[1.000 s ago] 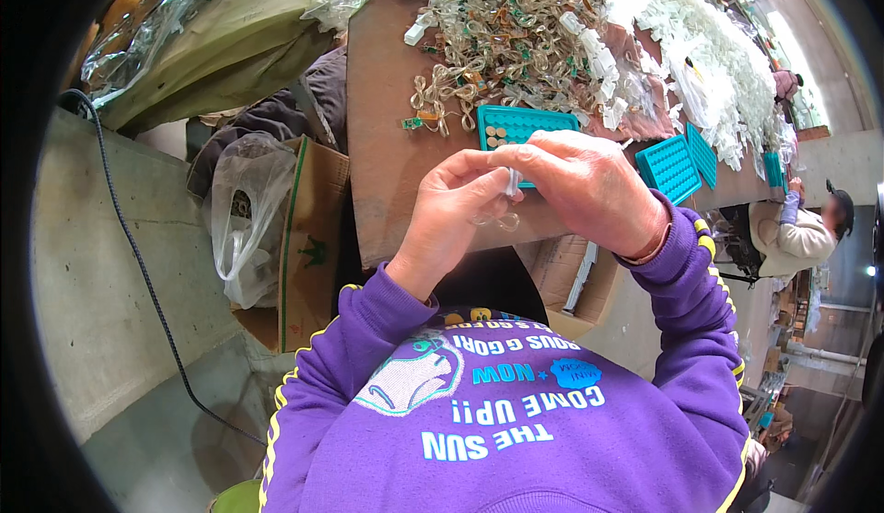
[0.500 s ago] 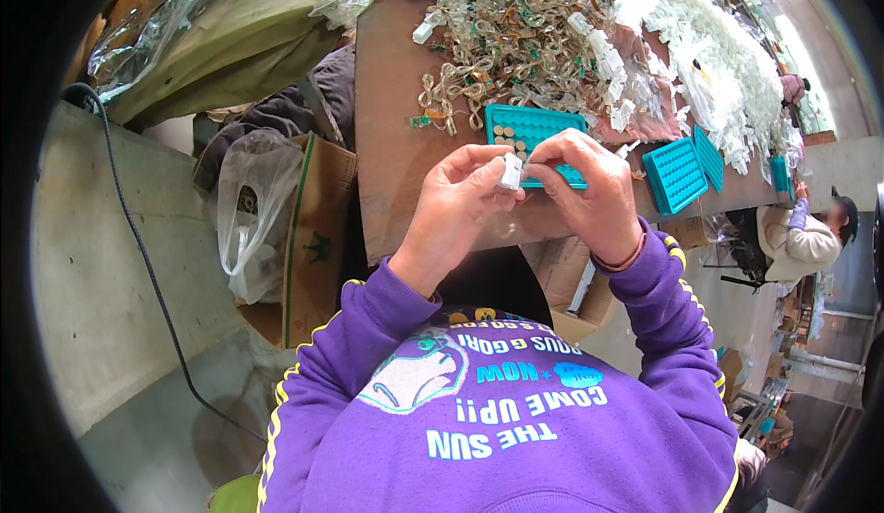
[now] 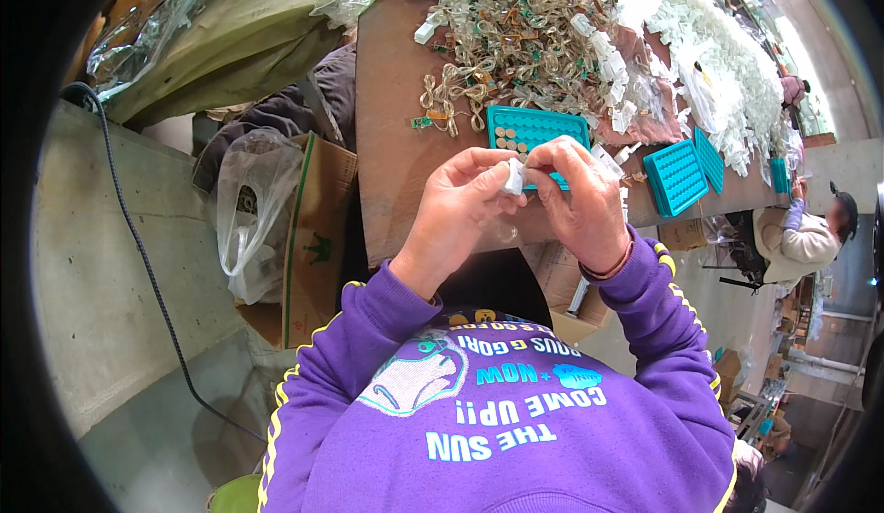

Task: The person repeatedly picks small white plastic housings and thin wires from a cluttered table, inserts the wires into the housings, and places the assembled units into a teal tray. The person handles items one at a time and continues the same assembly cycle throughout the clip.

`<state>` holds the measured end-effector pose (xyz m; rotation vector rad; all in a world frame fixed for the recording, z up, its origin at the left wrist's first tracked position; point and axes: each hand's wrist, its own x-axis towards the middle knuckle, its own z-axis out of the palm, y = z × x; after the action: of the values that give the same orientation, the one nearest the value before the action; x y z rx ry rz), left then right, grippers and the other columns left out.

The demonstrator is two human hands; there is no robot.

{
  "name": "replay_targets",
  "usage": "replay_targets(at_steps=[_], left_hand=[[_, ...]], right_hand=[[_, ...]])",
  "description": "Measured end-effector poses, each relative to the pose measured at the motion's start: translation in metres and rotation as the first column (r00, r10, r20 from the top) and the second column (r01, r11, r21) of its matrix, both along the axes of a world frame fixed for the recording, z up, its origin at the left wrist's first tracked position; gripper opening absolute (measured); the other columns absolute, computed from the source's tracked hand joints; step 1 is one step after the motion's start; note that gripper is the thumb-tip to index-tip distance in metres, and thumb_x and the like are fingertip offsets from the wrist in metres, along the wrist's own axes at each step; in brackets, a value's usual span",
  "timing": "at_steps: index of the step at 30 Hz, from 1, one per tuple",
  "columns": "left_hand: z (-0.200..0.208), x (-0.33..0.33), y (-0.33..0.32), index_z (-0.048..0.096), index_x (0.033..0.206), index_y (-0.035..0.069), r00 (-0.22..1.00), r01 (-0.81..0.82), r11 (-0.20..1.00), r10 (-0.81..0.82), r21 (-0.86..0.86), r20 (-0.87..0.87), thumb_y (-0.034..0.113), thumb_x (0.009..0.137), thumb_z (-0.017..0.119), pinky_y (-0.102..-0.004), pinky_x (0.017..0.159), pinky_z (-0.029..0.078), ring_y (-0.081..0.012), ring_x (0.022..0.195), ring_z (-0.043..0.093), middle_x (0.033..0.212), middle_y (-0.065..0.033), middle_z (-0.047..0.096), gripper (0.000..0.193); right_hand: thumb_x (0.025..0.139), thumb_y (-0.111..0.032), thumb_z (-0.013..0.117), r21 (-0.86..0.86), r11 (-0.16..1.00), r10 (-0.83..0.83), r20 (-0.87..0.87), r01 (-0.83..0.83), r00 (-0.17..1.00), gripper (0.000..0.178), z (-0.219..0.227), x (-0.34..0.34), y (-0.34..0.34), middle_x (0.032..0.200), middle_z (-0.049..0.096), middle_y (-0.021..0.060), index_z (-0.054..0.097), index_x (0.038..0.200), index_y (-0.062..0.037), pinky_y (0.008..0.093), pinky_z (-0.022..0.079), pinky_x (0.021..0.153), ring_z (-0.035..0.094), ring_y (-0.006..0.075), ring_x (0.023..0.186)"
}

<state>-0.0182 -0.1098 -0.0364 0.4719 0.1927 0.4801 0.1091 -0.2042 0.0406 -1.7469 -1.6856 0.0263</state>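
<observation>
My left hand (image 3: 453, 211) pinches a small white plastic case (image 3: 514, 178) between thumb and fingers, above the table's near edge. Close against its right side, my right hand (image 3: 589, 202) has thumb and forefinger pressed together; whatever they hold is too small or hidden. Just beyond both hands lies a teal tray (image 3: 551, 122) with rows of pockets, partly covered by my fingers. Several small round discs (image 3: 505, 134) sit in its left pockets.
A heap of bundled clear wires with small green boards (image 3: 529, 39) covers the far table (image 3: 396, 126). White plastic pieces (image 3: 714, 80) pile up at right, near more teal trays (image 3: 677, 178). A cardboard box (image 3: 318, 227) with a plastic bag stands left. Another person (image 3: 796, 241) works far right.
My right hand has shifted slightly left and down, its fingertips now against the white case. The left hand keeps its hold with hardly any movement.
</observation>
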Motion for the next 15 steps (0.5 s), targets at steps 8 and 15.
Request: replay_targets(at_steps=[8,15], left_hand=[[-0.002,0.0,0.001,0.061,0.113,0.001,1.0,0.002,1.0,-0.002,-0.022,0.002,0.016,0.095,0.062,-0.0291,0.075,0.053,-0.0168,0.081,0.066,0.098,-0.0086,0.067,0.023],[-0.004,0.0,0.003,0.06,0.112,0.001,1.0,0.008,0.999,-0.007,-0.043,0.03,0.018,0.095,0.062,-0.0299,0.075,0.053,-0.0162,0.08,0.064,0.096,-0.0077,0.066,0.024]], right_hand=[[0.082,0.004,0.065,0.003,1.0,-0.009,-0.225,0.01,0.974,0.012,-0.008,0.002,0.001,0.083,0.06,0.0121,0.058,0.091,0.0006,0.0322,0.052,0.063,0.064,0.027,0.073],[0.083,0.002,0.066,0.024,0.999,-0.038,-0.185,0.043,0.982,0.012,-0.013,0.0,-0.001,0.083,0.061,0.0118,0.058,0.092,-0.0005,0.0328,0.051,0.064,0.064,0.026,0.073]])
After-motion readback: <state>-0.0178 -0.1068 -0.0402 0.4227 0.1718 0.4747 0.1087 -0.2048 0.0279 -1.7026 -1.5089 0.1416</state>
